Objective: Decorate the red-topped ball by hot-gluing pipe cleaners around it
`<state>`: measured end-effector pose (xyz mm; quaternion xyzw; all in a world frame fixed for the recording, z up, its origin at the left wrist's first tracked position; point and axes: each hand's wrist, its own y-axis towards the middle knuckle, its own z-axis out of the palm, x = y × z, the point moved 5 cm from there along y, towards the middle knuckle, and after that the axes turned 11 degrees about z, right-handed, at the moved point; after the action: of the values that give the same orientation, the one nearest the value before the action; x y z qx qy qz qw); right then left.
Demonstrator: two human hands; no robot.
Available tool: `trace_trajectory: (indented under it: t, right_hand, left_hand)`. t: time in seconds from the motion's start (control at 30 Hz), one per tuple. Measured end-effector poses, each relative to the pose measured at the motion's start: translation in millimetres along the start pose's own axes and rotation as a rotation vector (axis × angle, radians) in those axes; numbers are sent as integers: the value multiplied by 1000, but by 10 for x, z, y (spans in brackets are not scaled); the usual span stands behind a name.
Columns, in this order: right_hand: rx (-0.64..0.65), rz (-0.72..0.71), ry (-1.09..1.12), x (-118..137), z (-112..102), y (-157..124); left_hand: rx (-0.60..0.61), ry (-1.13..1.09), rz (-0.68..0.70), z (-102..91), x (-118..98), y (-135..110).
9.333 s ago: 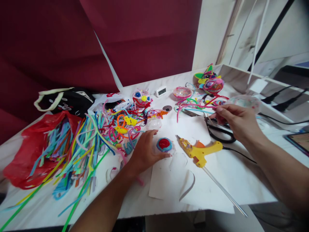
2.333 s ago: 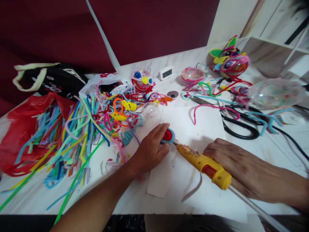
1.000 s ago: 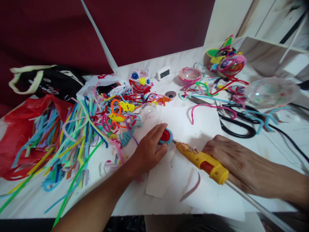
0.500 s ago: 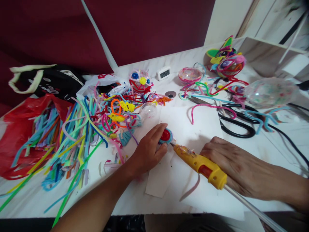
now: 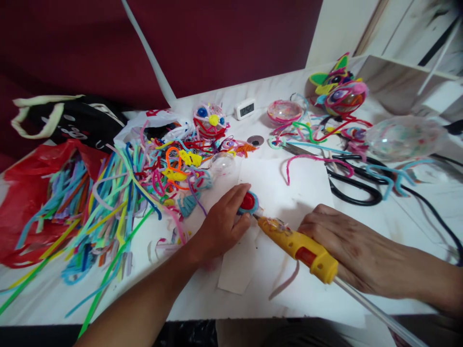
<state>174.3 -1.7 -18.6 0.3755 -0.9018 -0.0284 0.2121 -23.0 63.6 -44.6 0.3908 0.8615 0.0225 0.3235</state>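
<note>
My left hand point(image 5: 221, 223) pinches a small round piece with a red centre and a blue pipe-cleaner rim point(image 5: 249, 202), holding it down on white paper point(image 5: 289, 193). My right hand point(image 5: 340, 243) grips a yellow glue gun point(image 5: 298, 245) with a clear glue stick point(image 5: 376, 311) sticking out of its back. The gun's nozzle touches the lower right edge of the round piece.
A heap of coloured pipe cleaners point(image 5: 119, 193) spills from a red plastic bag point(image 5: 25, 193) at left. Black scissors point(image 5: 356, 185), a clear glittery ball point(image 5: 405, 137), pipe-cleaner figures point(image 5: 342, 94) point(image 5: 210, 120), a pink bowl point(image 5: 284, 112), a small clock point(image 5: 245, 109) and a black bag point(image 5: 68, 123) lie behind.
My right hand took up the glue gun and brought its nozzle to the round piece; over the last second the gun shifted slightly left. My left hand stays on the piece.
</note>
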Motion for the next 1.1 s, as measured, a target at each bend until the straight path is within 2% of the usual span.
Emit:
trace_trajectory:
  t: [0.8, 1.1]
  right_hand:
    - [-50, 6, -46, -56, -74, -12]
    - [-9, 43, -41, -161, -43, -64]
  left_hand:
    - [0, 3, -11, -5, 6, -10]
    - [4, 3, -10, -7, -6, 1]
